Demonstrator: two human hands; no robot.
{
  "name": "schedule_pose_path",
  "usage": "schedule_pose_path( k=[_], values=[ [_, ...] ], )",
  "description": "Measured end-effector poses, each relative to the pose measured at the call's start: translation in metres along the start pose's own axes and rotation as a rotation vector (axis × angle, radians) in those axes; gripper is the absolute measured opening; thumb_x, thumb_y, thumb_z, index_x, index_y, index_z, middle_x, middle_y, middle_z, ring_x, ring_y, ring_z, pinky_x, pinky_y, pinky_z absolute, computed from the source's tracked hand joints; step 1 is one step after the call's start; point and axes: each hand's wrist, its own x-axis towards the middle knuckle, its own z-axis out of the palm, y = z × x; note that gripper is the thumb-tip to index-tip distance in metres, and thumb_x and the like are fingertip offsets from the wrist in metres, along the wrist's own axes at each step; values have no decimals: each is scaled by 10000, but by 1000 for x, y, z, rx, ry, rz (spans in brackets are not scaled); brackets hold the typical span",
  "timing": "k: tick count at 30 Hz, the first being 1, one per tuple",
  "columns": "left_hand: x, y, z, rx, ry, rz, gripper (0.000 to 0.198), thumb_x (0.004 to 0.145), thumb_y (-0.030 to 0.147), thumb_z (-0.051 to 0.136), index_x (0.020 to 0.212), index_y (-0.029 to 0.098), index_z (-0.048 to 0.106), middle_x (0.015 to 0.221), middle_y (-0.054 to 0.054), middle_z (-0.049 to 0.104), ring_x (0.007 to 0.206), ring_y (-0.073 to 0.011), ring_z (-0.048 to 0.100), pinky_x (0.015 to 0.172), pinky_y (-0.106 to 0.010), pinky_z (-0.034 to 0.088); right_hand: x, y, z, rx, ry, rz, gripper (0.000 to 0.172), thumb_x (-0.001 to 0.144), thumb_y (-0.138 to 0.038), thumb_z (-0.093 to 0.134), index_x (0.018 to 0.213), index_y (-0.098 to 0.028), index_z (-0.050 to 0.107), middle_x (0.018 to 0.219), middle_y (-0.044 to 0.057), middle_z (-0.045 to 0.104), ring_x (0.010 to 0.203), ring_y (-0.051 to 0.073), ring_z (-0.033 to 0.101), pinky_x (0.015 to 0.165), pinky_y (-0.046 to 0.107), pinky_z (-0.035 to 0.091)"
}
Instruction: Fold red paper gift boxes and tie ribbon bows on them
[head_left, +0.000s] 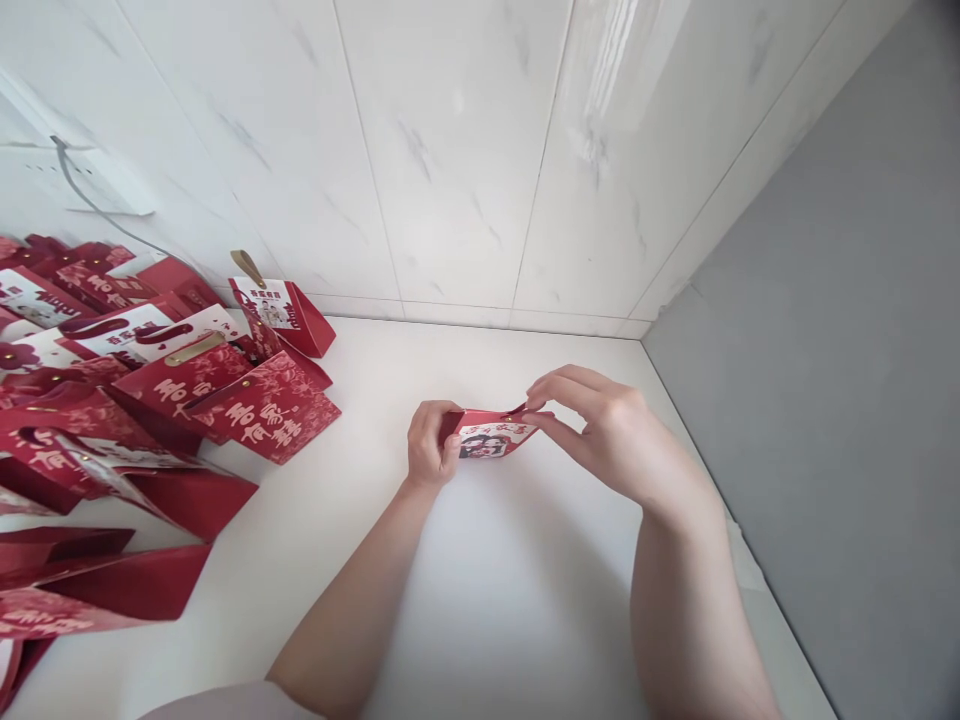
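Note:
A small red-and-white gift box [489, 442] with a printed picture on its front stands at the middle of the white tabletop. Wrapped round its left side is my left hand [433, 443], thumb on the front face. My right hand [604, 425] reaches in from the right, with thumb and fingertips pinching at the dark red strap [516, 409] along the box's top edge. Exactly how much of the strap lies between those fingers is hard to make out. The back of the box is hidden.
Several red and white gift boxes with strap handles crowd the left side, the nearest a red one [279, 408]. One box [281, 308] stands upright against the marble-patterned wall [450, 150]. A grey cable [112, 215] hangs at left; a grey panel [840, 350] borders the right.

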Motion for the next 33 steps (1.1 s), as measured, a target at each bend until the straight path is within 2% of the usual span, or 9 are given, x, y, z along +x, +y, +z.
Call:
schedule_pose_path(
  k=[4, 8, 15, 21, 24, 26, 29, 31, 33],
  values=[
    [-1, 0, 0, 4, -10, -7, 513, 869, 658, 364, 943, 219, 619, 888, -109, 636, 840, -258, 574, 783, -399, 451, 4, -7, 7, -70, -14, -95, 95, 924, -224, 589, 1005, -244, 635, 1007, 62, 678, 882, 223, 642, 802, 394, 493],
    [-4, -3, 2, -13, -13, -11, 539, 808, 704, 435, 943, 224, 642, 905, -110, 658, 849, -270, 585, 803, -418, 464, 7, -13, 16, -100, -78, -126, 191, 960, -175, 515, 869, -235, 672, 832, 25, 690, 767, 179, 637, 773, 356, 469],
    [-6, -8, 2, -10, -19, 58, 452, 853, 617, 450, 981, 234, 653, 927, -110, 667, 851, -266, 590, 790, -417, 465, 8, -16, 22, -152, -111, -148, 253, 967, -133, 461, 809, -202, 647, 777, 32, 678, 702, 168, 602, 713, 325, 433],
    [-4, 1, 3, -5, -72, 93, 364, 864, 545, 481, 954, 239, 656, 890, -103, 662, 814, -257, 580, 755, -401, 453, 13, -18, 31, -158, -170, -185, 253, 968, -107, 417, 830, -193, 611, 742, 22, 648, 642, 154, 548, 672, 311, 409],
    [-3, 2, 3, -50, -128, 11, 326, 857, 524, 512, 884, 233, 658, 824, -84, 639, 770, -239, 571, 712, -373, 443, 14, -17, 36, -115, -189, -131, 218, 965, -121, 427, 899, -204, 617, 784, 18, 661, 652, 152, 567, 653, 302, 424],
    [-2, 0, 2, -84, -135, -63, 317, 858, 510, 524, 837, 222, 655, 779, -69, 612, 734, -220, 559, 689, -352, 431, 12, -12, 34, -62, -172, -72, 195, 948, -142, 470, 1069, -226, 598, 934, 35, 684, 751, 168, 617, 646, 296, 451],
    [0, -4, 0, -113, -113, -117, 327, 869, 499, 521, 809, 207, 654, 754, -54, 593, 727, -202, 549, 700, -334, 424, 7, 0, 26, -46, -88, 73, 332, 925, -180, 516, 1245, -272, 514, 1133, 50, 662, 907, 204, 651, 663, 308, 491],
    [1, -6, 0, -146, -125, -151, 326, 874, 497, 524, 845, 199, 654, 792, -52, 615, 771, -199, 567, 733, -327, 439, 3, 9, 20, -57, -58, 160, 360, 923, -227, 529, 1275, -291, 492, 1160, 47, 660, 944, 220, 657, 678, 322, 507],
    [2, -9, 4, -216, -180, -238, 318, 880, 484, 532, 954, 195, 643, 891, -55, 657, 844, -201, 604, 777, -321, 466, 0, 15, 15, -44, -103, 219, 397, 915, -298, 550, 1305, -297, 477, 1162, 53, 665, 976, 239, 656, 699, 336, 518]
  ],
)
